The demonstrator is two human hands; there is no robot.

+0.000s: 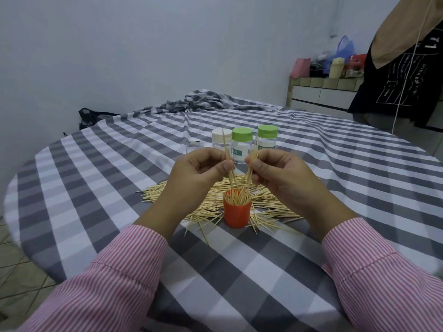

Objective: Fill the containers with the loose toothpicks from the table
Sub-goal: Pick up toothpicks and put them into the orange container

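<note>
Two small bundles of toothpicks are being held upright above the orange container (237,212), one in each hand, so that the points are being aimed down into its open mouth. The left hand (199,173) is curled, with thumb and fingers pinching the left bundle (229,168); the right hand (275,173) is curled the same way around the right bundle (251,166). The bundles are being tilted toward each other, apparently so that both can be fed into the one narrow opening (already crowded with standing toothpicks, so it is judged nearly full).

The container is standing near the middle of the tabletop, ringed by the loose toothpicks (215,195), which are lying fanned out behind it and to both sides. It seems to have been set within the pile so that each pick-up is kept short.

Three capped jars are standing in a row farther toward the far edge: the white-capped jar (219,140), the green-capped jar (242,144) and a second green-capped jar (267,138); a clear cup (194,147) is being partly hidden just beside them.

The checked tablecloth (119,176) is being left bare toward the left and near edges, giving room for the forearms. At the far right edge a standing person's dark shirt (395,80) is being seen close to the table.
</note>
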